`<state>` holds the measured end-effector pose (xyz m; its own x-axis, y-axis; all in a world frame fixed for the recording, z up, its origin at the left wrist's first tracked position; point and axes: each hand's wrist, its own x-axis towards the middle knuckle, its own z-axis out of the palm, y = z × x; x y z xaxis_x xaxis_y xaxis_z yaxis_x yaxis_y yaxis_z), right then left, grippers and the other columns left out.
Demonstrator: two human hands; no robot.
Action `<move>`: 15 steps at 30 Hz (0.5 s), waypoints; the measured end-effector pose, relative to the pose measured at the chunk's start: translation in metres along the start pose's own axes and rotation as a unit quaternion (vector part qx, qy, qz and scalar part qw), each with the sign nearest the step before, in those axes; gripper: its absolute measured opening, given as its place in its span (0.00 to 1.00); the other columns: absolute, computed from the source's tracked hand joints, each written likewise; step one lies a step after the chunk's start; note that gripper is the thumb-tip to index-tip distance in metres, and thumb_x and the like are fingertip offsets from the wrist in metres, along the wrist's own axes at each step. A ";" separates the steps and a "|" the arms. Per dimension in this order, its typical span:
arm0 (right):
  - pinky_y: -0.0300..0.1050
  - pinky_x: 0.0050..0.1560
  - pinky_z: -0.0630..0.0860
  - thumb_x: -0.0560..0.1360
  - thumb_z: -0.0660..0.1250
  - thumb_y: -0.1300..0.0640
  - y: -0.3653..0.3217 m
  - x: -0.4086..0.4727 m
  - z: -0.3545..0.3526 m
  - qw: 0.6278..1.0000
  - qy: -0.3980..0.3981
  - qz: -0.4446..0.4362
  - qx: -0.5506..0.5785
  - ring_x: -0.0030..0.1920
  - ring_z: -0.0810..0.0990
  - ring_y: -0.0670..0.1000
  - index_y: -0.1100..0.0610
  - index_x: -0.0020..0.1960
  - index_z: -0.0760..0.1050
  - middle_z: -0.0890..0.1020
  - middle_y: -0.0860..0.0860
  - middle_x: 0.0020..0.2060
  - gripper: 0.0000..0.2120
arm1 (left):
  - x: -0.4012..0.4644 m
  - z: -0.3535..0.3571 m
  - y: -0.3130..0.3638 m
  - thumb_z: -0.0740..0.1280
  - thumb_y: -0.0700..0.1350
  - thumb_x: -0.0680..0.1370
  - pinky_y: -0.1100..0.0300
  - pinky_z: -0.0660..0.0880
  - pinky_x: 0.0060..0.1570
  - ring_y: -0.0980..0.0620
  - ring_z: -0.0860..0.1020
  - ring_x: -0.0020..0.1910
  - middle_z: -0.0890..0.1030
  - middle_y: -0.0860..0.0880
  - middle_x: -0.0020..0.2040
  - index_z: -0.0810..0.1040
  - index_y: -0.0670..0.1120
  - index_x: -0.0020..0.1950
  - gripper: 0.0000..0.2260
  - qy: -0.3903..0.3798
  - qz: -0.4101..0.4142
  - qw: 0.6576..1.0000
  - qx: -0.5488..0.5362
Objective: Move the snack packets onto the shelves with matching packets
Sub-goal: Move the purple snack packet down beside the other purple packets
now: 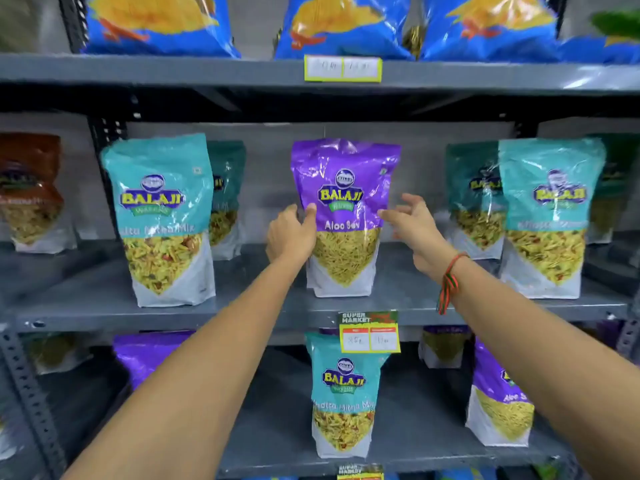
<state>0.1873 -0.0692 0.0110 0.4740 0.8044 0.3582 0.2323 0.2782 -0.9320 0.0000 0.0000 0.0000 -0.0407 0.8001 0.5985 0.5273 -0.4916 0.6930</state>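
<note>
Purple Aloo Sev packet [344, 216] stands upright mid-span on the middle shelf [104, 306], just back from the front edge, between teal Khatta Meetha Mix packets: one [162, 220] toward the left end, one [550, 216] toward the right end, more teal packets behind both. Left hand [291, 233] is on the purple packet's left edge, thumb [310, 214] laid on the front face, fingers hidden behind the pack, so it looks like a clasp on that edge but can't tell how firm. Right hand [412, 220] is spread, fingers splayed, fingertips [382, 213] at or just touching the packet's right edge; not closed on anything. Red-green thread band [450, 282] on the right wrist. Lower shelf [277, 459]: one teal packet [343, 396] at the centre, purple packets at the left [145, 355] and right [502, 403] ends. Upper shelf [173, 69] carries blue bags [343, 26] along its front edge. Yellow-framed price tags [343, 68] on the shelf lips, centre; writing too blurred to read.
</note>
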 end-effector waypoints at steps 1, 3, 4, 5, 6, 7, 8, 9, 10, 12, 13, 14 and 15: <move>0.42 0.50 0.71 0.77 0.71 0.57 0.001 0.000 0.005 1.000 0.007 0.015 0.019 0.53 0.75 0.50 0.57 0.71 0.67 0.75 0.51 0.56 0.25 | 0.000 0.004 -0.001 0.56 0.58 0.80 0.53 0.65 0.42 0.36 0.78 0.52 0.82 0.39 0.50 0.73 0.45 0.43 0.18 -0.004 -0.014 1.000 -0.002; 0.37 0.41 0.69 0.79 0.67 0.59 0.013 0.011 0.008 1.000 -0.004 0.024 0.014 0.42 0.76 0.43 0.53 0.52 0.77 0.79 0.46 0.43 0.03 | 0.003 0.014 -0.007 0.55 0.58 0.81 0.53 0.65 0.44 0.36 0.77 0.53 0.82 0.38 0.52 0.76 0.43 0.48 0.20 0.013 -0.026 1.000 -0.007; 0.33 0.35 0.67 0.80 0.66 0.60 0.021 0.019 0.009 0.999 -0.021 0.029 0.026 0.34 0.76 0.39 0.51 0.43 0.76 0.80 0.42 0.34 0.08 | 0.003 0.017 -0.011 0.55 0.58 0.81 0.53 0.65 0.44 0.36 0.77 0.52 0.82 0.38 0.51 0.76 0.43 0.48 0.20 0.023 -0.028 0.999 -0.025; 0.30 0.30 0.66 0.80 0.65 0.61 0.024 0.019 0.014 0.999 -0.020 0.037 0.035 0.27 0.75 0.36 0.50 0.38 0.74 0.80 0.40 0.25 0.13 | 0.004 0.021 -0.014 0.55 0.58 0.81 0.53 0.65 0.43 0.36 0.78 0.51 0.82 0.39 0.49 0.75 0.44 0.45 0.20 0.033 -0.017 0.999 -0.037; 0.28 0.26 0.65 0.80 0.65 0.62 0.028 0.021 0.016 0.999 -0.017 0.032 0.039 0.22 0.73 0.35 0.51 0.36 0.74 0.78 0.40 0.20 0.14 | 0.004 0.023 -0.016 0.56 0.57 0.81 0.54 0.65 0.42 0.37 0.78 0.49 0.82 0.40 0.46 0.74 0.45 0.42 0.18 0.044 -0.003 0.998 -0.050; 0.26 0.24 0.65 0.80 0.66 0.61 0.029 0.019 0.018 0.998 -0.007 0.025 0.049 0.20 0.72 0.35 0.51 0.35 0.74 0.77 0.39 0.18 0.15 | 0.005 0.024 -0.018 0.57 0.56 0.81 0.54 0.64 0.40 0.37 0.78 0.46 0.82 0.41 0.43 0.72 0.47 0.39 0.17 0.057 0.006 0.996 -0.064; 0.26 0.24 0.66 0.79 0.67 0.60 0.034 0.023 0.019 0.998 -0.003 0.016 0.054 0.20 0.72 0.34 0.51 0.34 0.75 0.78 0.39 0.18 0.15 | 0.006 0.026 -0.019 0.58 0.56 0.81 0.54 0.63 0.38 0.38 0.78 0.44 0.80 0.43 0.39 0.70 0.48 0.37 0.17 0.067 0.011 0.995 -0.074; 0.26 0.24 0.66 0.78 0.69 0.59 0.035 0.022 0.021 0.998 0.012 0.012 0.057 0.20 0.73 0.34 0.51 0.33 0.76 0.78 0.39 0.19 0.15 | 0.007 0.027 -0.019 0.59 0.55 0.81 0.55 0.62 0.37 0.38 0.77 0.42 0.77 0.45 0.36 0.68 0.49 0.35 0.16 0.076 0.012 0.994 -0.081; 0.27 0.26 0.67 0.77 0.70 0.58 0.036 0.021 0.022 0.998 0.025 0.006 0.050 0.22 0.73 0.34 0.51 0.32 0.77 0.79 0.39 0.20 0.15 | 0.006 0.027 -0.018 0.59 0.54 0.81 0.55 0.61 0.36 0.39 0.76 0.40 0.75 0.46 0.33 0.67 0.49 0.34 0.17 0.083 0.008 0.993 -0.082; 0.28 0.28 0.68 0.76 0.72 0.57 0.038 0.020 0.024 0.997 0.061 -0.010 0.051 0.28 0.74 0.37 0.50 0.30 0.78 0.80 0.40 0.26 0.15 | 0.003 0.025 -0.013 0.60 0.52 0.81 0.55 0.59 0.35 0.41 0.74 0.37 0.72 0.47 0.32 0.66 0.48 0.32 0.18 0.095 -0.001 0.992 -0.083; 0.28 0.30 0.69 0.75 0.72 0.57 0.035 0.017 0.025 0.996 0.072 -0.016 0.052 0.32 0.74 0.39 0.50 0.31 0.79 0.81 0.43 0.30 0.15 | 0.001 0.023 -0.012 0.60 0.51 0.81 0.56 0.59 0.34 0.41 0.72 0.36 0.72 0.47 0.31 0.66 0.48 0.32 0.18 0.103 -0.003 0.991 -0.084; 0.29 0.33 0.70 0.75 0.72 0.57 0.031 0.011 0.027 0.995 0.075 -0.028 0.053 0.36 0.75 0.42 0.49 0.32 0.80 0.82 0.47 0.34 0.13 | -0.003 0.020 -0.010 0.60 0.51 0.81 0.56 0.59 0.34 0.42 0.72 0.35 0.71 0.48 0.30 0.65 0.48 0.31 0.19 0.110 -0.003 0.990 -0.087; 0.31 0.37 0.72 0.75 0.72 0.57 0.028 0.007 0.028 0.995 0.078 -0.041 0.050 0.39 0.75 0.43 0.50 0.34 0.81 0.82 0.50 0.37 0.11 | -0.005 0.016 -0.010 0.60 0.51 0.81 0.56 0.59 0.33 0.42 0.72 0.34 0.71 0.48 0.29 0.64 0.48 0.30 0.20 0.118 -0.003 0.989 -0.090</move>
<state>0.1733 -0.0407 -0.0142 0.5851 0.6877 0.4297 0.1932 0.3964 -0.8975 0.0089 0.0060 -0.0165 -0.2516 0.7103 0.6574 0.3682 -0.5579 0.7437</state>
